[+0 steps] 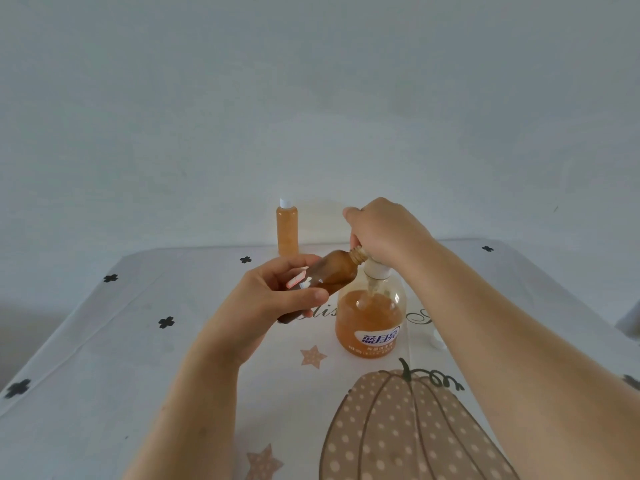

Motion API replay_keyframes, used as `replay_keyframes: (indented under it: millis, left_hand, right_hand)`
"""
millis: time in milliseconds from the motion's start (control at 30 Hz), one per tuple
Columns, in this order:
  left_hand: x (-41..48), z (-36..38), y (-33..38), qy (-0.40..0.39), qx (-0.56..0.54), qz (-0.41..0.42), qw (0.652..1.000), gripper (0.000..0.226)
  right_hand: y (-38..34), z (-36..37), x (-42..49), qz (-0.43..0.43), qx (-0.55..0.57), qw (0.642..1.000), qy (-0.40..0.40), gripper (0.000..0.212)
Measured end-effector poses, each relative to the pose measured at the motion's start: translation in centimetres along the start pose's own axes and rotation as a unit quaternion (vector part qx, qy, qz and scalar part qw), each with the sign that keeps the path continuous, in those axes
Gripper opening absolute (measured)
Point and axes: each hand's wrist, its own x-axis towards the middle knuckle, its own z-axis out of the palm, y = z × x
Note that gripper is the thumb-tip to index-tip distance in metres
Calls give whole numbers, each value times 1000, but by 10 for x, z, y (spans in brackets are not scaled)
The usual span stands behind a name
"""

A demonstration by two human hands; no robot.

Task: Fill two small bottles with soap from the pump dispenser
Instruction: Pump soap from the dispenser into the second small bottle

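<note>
Bottle in hand: a small amber bottle (334, 273), uncapped, is hanging tilted above the table. Its base is pointing down and left, and its open neck is pointing up and right, meeting the spout under the right hand.
Left hand (273, 299): it is gripping the amber bottle around its lower half. The thumb is lying across the near side and the fingers are curling over the far side, with a pale label showing between them.
Right hand (384, 230): it is closing from above over the white top of the pump dispenser, fingers curled down around it. One finger is lying just beside the amber bottle's neck. How hard the hand is pressing cannot be told.
Pump dispenser (370, 320): this clear, round-bodied container is standing upright on the table, just right of the left hand. It is holding orange soap to well over half its height, and its blue-and-white label is facing the camera.
Second bottle (287, 230): this slim clear bottle with a white cap, full of orange soap, is standing upright at the table's far edge, well apart from both hands.
White piece (438, 342): it is lying on the table right of the dispenser, partly hidden by the right forearm and too small to name.
Tablecloth (138, 341): this pale cloth printed with black clovers and tan stars is covering the table. A dotted pumpkin (415, 427) is showing between the forearms.
</note>
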Motion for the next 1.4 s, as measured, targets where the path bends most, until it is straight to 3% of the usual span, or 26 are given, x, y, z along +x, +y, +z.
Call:
replay_keyframes:
  millis: [233, 533, 1000, 1400]
  left_hand:
    - [-1, 5, 2, 10, -13, 34, 999, 47]
    - [-1, 5, 1, 16, -8, 36, 999, 48]
    - [2, -2, -1, -2, 19, -2, 1000, 32]
    - [-2, 5, 3, 5, 1, 34, 999, 41]
  right_hand:
    - [-13, -21, -8, 4, -16, 1000, -19, 40]
    - [-8, -16, -9, -13, -21, 1000, 18, 43]
    - [2, 3, 0, -22, -14, 999, 46, 45]
    - [-8, -17, -6, -23, -32, 998, 42, 47]
